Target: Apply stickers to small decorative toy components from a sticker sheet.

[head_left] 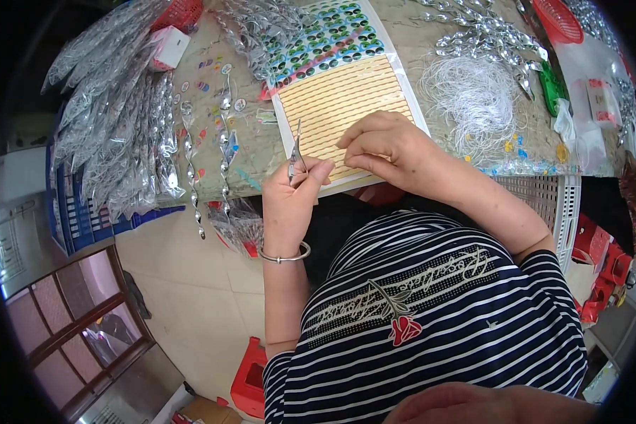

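Two hands busy at the near edge of the worktable (261,152), so starting there. Left hand (290,201), silver bangle (285,256) on the wrist, is curled closed around a pair of slim metal tweezers (295,152), tips pointing up and away over the table edge. Right hand (389,148) rests on the yellow striped sheet (339,99), fingers bent down and pinched together against the sheet's near edge; can't tell if there's anything tiny between the fingertips, too small to make out. The sheet lies flat right in front of the person, and the tweezer tips hover just beside its left edge.

Just past that, touching the far end of the yellow sheet, is a sticker sheet of little oval eye-like dots (328,35) in blue and green. Off to the right, a messy tangle of white string (473,95). To the left, long strips of shiny silver packets (120,120) are draped over the table edge, a few loose stickers scattered between. Farther back, more silver pieces (484,32), a red basket (558,20) at the far right and another red basket (180,13) at the far left.
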Available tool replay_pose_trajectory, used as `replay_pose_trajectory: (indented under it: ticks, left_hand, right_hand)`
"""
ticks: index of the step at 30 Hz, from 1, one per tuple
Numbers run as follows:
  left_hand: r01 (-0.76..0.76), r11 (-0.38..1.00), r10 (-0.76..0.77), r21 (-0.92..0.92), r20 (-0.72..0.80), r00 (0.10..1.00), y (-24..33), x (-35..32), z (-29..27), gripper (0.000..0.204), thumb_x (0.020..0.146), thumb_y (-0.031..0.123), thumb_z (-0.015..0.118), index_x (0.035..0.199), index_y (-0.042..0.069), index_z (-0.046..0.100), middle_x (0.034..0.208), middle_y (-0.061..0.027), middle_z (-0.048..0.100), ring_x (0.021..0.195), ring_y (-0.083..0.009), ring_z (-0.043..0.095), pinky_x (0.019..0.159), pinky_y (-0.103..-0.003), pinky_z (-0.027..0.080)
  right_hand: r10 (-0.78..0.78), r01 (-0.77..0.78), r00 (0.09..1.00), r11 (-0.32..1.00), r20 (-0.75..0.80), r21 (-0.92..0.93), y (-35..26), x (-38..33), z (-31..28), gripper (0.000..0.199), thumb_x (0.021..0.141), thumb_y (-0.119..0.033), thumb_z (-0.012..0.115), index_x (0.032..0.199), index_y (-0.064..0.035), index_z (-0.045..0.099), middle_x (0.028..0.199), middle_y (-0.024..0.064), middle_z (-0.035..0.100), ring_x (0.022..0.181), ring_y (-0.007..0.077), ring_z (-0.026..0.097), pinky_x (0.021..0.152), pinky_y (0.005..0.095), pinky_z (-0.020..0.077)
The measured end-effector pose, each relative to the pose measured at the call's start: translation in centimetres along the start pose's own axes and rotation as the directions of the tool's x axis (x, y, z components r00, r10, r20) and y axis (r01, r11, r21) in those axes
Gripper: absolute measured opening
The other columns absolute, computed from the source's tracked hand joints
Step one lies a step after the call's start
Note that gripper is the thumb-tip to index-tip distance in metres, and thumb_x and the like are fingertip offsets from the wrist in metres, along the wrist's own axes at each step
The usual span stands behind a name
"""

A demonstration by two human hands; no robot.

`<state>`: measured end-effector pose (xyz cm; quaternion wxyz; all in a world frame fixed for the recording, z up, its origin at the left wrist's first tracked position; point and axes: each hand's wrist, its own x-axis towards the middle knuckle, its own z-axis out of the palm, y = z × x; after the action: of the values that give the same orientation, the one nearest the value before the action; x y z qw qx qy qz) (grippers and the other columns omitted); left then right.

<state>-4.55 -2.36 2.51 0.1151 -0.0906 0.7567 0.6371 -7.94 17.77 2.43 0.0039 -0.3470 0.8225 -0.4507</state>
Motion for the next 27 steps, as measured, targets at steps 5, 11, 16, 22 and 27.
replay_pose_trajectory:
  ticks: [5, 11, 16, 22, 27]
  left_hand:
    - [-0.016, 0.997, 0.024, -0.082, 0.093, 0.995, 0.3, -0.5, 1.1, 0.010, 0.085, 0.011, 0.066, 0.084, 0.002, 0.063, 0.069, -0.0004, 0.061, 0.049, -0.0002, 0.039, 0.045, -0.016, 0.028]
    - [-0.001, 0.997, 0.006, -0.075, 0.057, 0.998, 0.8, -1.1, 1.4, 0.009, 0.084, 0.010, 0.067, 0.083, 0.002, 0.063, 0.068, -0.0001, 0.061, 0.048, 0.0000, 0.039, 0.044, -0.016, 0.028]
    - [-0.044, 0.997, 0.049, -0.064, 0.076, 0.996, 1.0, -1.5, 1.9, 0.017, 0.089, 0.015, 0.061, 0.099, 0.002, 0.063, 0.074, -0.0004, 0.062, 0.056, -0.0004, 0.042, 0.048, -0.016, 0.031]
    - [-0.075, 0.972, 0.095, -0.222, 0.077, 0.993, 0.3, -0.9, 1.9, 0.027, 0.095, 0.017, 0.052, 0.118, 0.003, 0.058, 0.084, -0.0010, 0.058, 0.071, -0.0023, 0.049, 0.059, -0.018, 0.038]
    - [-0.138, 0.981, 0.154, -0.139, 0.111, 0.982, -0.2, -1.2, 3.1, 0.031, 0.095, 0.015, 0.053, 0.123, 0.001, 0.055, 0.089, -0.0022, 0.055, 0.074, -0.0053, 0.050, 0.063, -0.020, 0.045]
  right_hand:
    - [0.003, 0.008, 0.964, 0.999, -0.264, 0.040, -0.8, -0.8, 1.3, 0.010, 0.082, -0.012, 0.065, 0.085, -0.0030, 0.064, 0.097, 0.0099, 0.063, 0.092, 0.0266, 0.059, 0.082, 0.0367, 0.0445]
    - [0.171, -0.170, 0.985, 0.973, 0.001, 0.156, -1.2, -1.7, -0.4, 0.011, 0.082, -0.012, 0.065, 0.086, -0.0025, 0.064, 0.080, 0.0094, 0.063, 0.078, 0.0276, 0.060, 0.075, 0.0372, 0.0451]
    - [0.203, -0.195, 0.978, 0.972, -0.054, 0.128, -2.0, -2.2, -1.7, 0.008, 0.084, -0.009, 0.061, 0.087, -0.0012, 0.062, 0.082, 0.0088, 0.063, 0.080, 0.0225, 0.061, 0.076, 0.0324, 0.0463]
    - [0.343, -0.263, 0.921, 0.898, -0.186, 0.354, -2.8, -2.7, -3.1, 0.010, 0.092, -0.010, 0.054, 0.093, -0.0009, 0.057, 0.087, 0.0043, 0.062, 0.081, 0.0118, 0.059, 0.075, 0.0272, 0.0476]
    - [0.443, -0.311, 0.894, 0.718, -0.064, 0.623, -4.1, -2.5, -2.6, 0.010, 0.094, -0.012, 0.052, 0.095, -0.0021, 0.054, 0.080, 0.0014, 0.058, 0.073, 0.0061, 0.056, 0.066, 0.0211, 0.0468]
